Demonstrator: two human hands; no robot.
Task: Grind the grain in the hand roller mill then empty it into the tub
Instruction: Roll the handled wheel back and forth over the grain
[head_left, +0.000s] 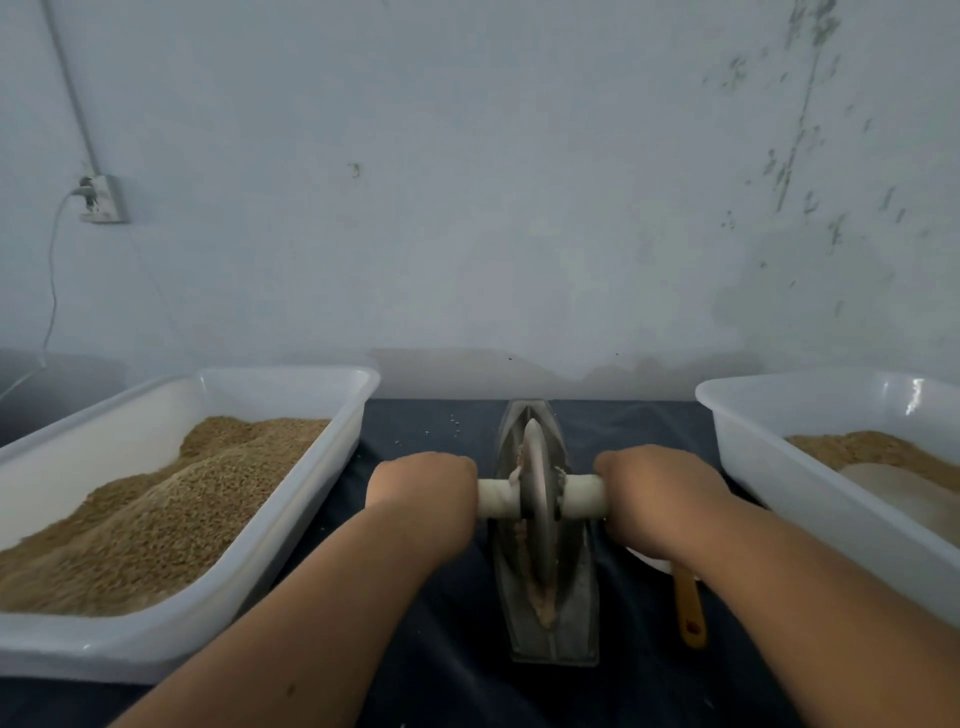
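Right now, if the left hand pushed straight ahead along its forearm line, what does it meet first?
Probably nothing before the wall: the left hand, gripping the roller handle, faces dark cloth, passing right of the grain tub. Depth is unclear.

Your right forearm (779, 587) hides the scoop (690, 613) head, and the frame edges crop the left tub (301, 519) and the right tub (753, 441).

No readable text, label, brand, number or sign anywhere in view.

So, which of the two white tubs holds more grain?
The left tub, heaped high with grain; the right tub holds only a low layer.
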